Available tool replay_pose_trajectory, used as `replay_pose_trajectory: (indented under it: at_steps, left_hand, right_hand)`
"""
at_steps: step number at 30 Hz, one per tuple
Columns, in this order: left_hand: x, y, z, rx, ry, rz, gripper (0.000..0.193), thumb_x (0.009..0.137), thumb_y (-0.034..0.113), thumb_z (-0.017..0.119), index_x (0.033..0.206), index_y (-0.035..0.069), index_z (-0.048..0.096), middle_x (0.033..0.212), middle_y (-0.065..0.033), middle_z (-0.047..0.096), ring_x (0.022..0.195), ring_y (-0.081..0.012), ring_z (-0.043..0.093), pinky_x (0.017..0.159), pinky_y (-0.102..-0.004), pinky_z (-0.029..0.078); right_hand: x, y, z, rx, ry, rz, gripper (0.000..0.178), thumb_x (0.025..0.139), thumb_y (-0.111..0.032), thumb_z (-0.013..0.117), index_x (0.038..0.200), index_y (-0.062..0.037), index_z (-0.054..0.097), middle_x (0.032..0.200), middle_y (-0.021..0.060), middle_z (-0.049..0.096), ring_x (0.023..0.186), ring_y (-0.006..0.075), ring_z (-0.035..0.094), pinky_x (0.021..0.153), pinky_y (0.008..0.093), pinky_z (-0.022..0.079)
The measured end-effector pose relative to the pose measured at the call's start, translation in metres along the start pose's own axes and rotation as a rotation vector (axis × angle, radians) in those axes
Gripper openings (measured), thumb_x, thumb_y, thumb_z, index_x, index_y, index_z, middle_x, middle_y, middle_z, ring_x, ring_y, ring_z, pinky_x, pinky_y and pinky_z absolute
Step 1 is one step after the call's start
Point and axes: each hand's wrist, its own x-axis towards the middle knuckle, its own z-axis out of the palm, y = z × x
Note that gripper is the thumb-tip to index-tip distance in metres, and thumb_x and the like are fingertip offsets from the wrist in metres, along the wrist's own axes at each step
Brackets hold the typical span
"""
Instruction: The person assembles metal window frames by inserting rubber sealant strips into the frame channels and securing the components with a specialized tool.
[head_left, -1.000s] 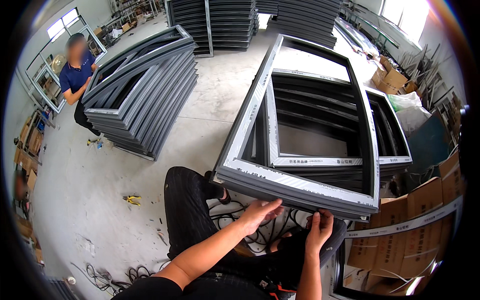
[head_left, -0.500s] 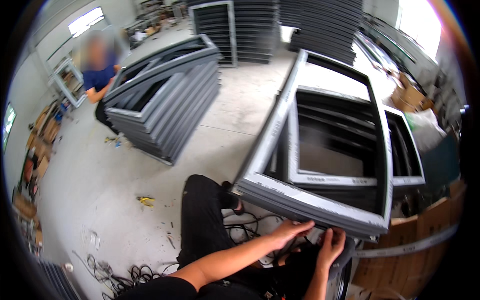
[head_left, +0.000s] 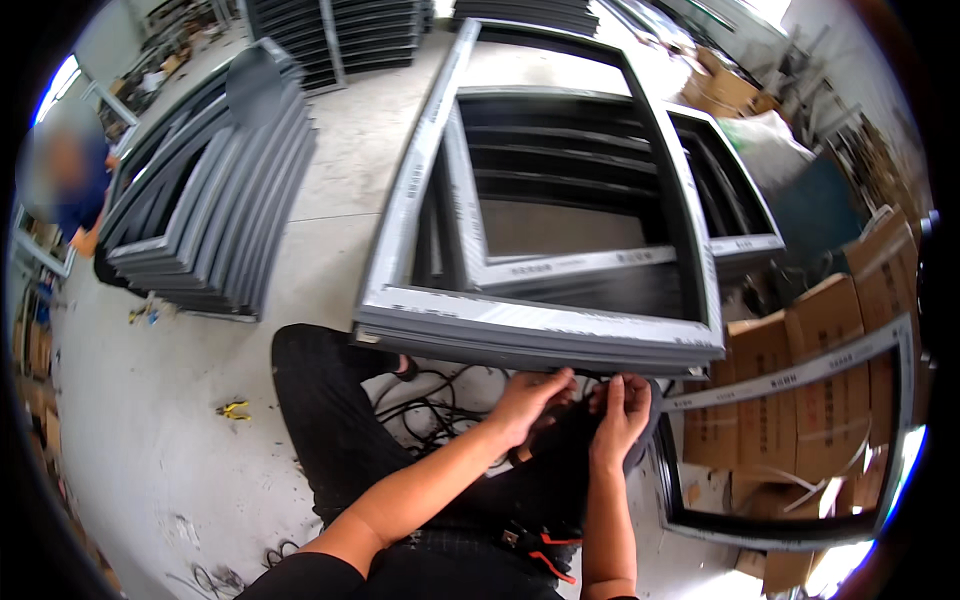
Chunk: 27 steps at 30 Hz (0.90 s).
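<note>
On the head cam, the frame [head_left: 540,318] lies right in front of the person, over other frames [head_left: 580,264]. The left hand [head_left: 522,408] is at the frame's near edge, thumb and fingers drawn in narrow. The right hand [head_left: 620,420] is just beside it, pinched up too. Honestly can't tell if either has anything between the fingertips. Progress-wise, the frame's a full four-sided piece with pale film [head_left: 425,160] on its face; looks to me like the near edge is getting attention, no clue how much is left. Left of the frame: a stack [head_left: 240,200], a co-worker [head_left: 88,205] past that, and yellow pliers [head_left: 233,411] on the floor. Cables [head_left: 435,435] tangle below the frame, kinda underfoot. Right of it, a standing frame [head_left: 790,375] and cartons [head_left: 760,345] eat up elbow room.
</note>
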Motion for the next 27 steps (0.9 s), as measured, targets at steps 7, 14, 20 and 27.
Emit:
replay_pose_trajectory:
  at_steps: [7, 14, 20, 27]
  left_hand:
    - [-0.01, 0.008, 0.011, 0.074, 0.031, 0.045, 0.038, 0.085, 0.048, 0.069, 0.086, 0.01, 0.068, 0.082, 0.0034, 0.063, 0.078, -0.0072, 0.057, 0.064, -0.0263, 0.044]
    - [0.005, -0.001, 0.016, 0.006, 0.042, 0.006, 0.029, 0.087, 0.034, 0.072, 0.094, 0.006, 0.068, 0.087, -0.0025, 0.068, 0.082, -0.012, 0.064, 0.079, -0.0286, 0.05]
    - [-0.002, -0.003, 0.021, 0.018, 0.062, 0.128, 0.035, 0.088, 0.043, 0.067, 0.09, 0.008, 0.068, 0.081, 0.0011, 0.064, 0.075, -0.0081, 0.057, 0.068, -0.0268, 0.042]
    - [-0.004, 0.002, 0.027, 0.02, 0.099, 0.084, 0.039, 0.086, 0.043, 0.071, 0.089, 0.004, 0.068, 0.08, 0.0009, 0.062, 0.072, -0.0073, 0.054, 0.068, -0.0218, 0.043]
  right_hand:
    - [0.0, -0.007, -0.013, 0.001, 0.015, 0.277, 0.023, 0.095, -0.025, 0.062, 0.092, -0.0029, 0.056, 0.075, 0.0046, 0.063, 0.062, 0.0097, 0.056, 0.054, 0.0219, 0.044]
    - [0.008, -0.005, 0.006, 0.158, -0.063, 0.441, 0.027, 0.095, -0.032, 0.061, 0.091, -0.0054, 0.058, 0.072, 0.0054, 0.065, 0.056, 0.011, 0.056, 0.051, 0.0221, 0.043]
    - [0.009, 0.0, 0.003, 0.116, -0.055, 0.371, 0.029, 0.095, -0.031, 0.06, 0.09, -0.0019, 0.059, 0.07, 0.0056, 0.064, 0.054, 0.0098, 0.053, 0.049, 0.0223, 0.04]
    - [0.022, -0.011, -0.02, 0.008, -0.018, 0.389, 0.034, 0.094, -0.033, 0.063, 0.08, -0.002, 0.061, 0.065, 0.0057, 0.062, 0.049, 0.0111, 0.051, 0.046, 0.0225, 0.038]
